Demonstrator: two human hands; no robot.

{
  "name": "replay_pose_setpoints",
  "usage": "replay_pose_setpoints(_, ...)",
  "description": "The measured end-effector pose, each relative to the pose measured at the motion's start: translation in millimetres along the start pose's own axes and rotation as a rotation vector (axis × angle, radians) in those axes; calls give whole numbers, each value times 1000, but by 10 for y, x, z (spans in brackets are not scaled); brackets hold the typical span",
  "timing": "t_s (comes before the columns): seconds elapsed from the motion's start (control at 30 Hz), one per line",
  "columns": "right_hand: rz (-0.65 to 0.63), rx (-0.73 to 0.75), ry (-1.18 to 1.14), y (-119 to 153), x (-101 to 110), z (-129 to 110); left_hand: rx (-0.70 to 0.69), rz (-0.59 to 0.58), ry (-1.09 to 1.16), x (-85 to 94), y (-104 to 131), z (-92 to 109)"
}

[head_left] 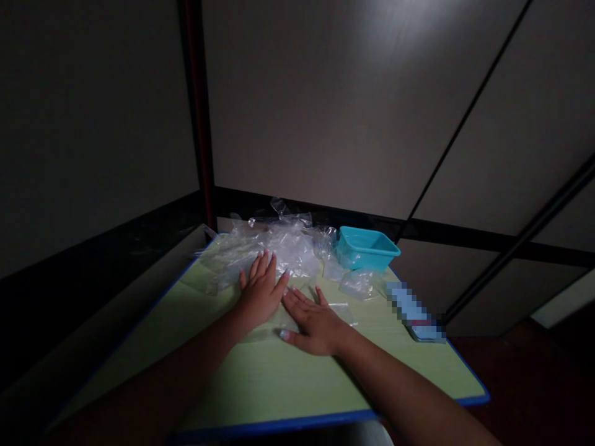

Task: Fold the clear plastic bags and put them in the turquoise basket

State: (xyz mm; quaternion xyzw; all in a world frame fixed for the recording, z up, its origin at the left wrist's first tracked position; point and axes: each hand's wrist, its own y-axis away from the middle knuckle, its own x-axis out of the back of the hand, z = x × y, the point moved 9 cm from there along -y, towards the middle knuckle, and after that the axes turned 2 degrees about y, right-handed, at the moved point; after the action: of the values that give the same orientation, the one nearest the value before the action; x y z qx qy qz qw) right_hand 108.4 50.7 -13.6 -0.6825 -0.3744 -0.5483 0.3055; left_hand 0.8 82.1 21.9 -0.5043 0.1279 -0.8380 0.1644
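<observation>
plastic bags (292,248), 2 hands (318,325), 1 tub (372,259)

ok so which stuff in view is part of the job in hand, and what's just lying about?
Likely in the job:
- clear plastic piece by the right hand
- clear plastic pile at the left hand
- green table, as work surface

Probably just lying about, untouched:
- turquoise tub
- pixelated bluish item, can't tell what

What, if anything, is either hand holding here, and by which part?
Nothing looks held: the left hand is spread open by the heap of clear plastic, and the right hand is flat over a clear plastic piece.
</observation>
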Motion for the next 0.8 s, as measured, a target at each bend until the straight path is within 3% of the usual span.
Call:
replay_pose_setpoints(0.2,252,-191,116,97,356,382,-108,-45,-56,-70,95,126)
replay_pose_setpoints(0.37,238,-368,71,109,294,703,-258,-257,-164,-351,271,216)
replay_pose_setpoints(0.43,212,-380,45,101,249,697,-267,-346,-181,-471,337,218)
replay_pose_setpoints(0.53,135,-286,25,65,163,534,-236,-401,-220,-566,368,184)
replay_pose_setpoints(0.63,68,-214,17,42,80,400,-226,-414,-269,-595,361,154)
replay_pose_setpoints(0.8,31,-200,5,22,23,382,-227,-428,-318,-579,371,124)
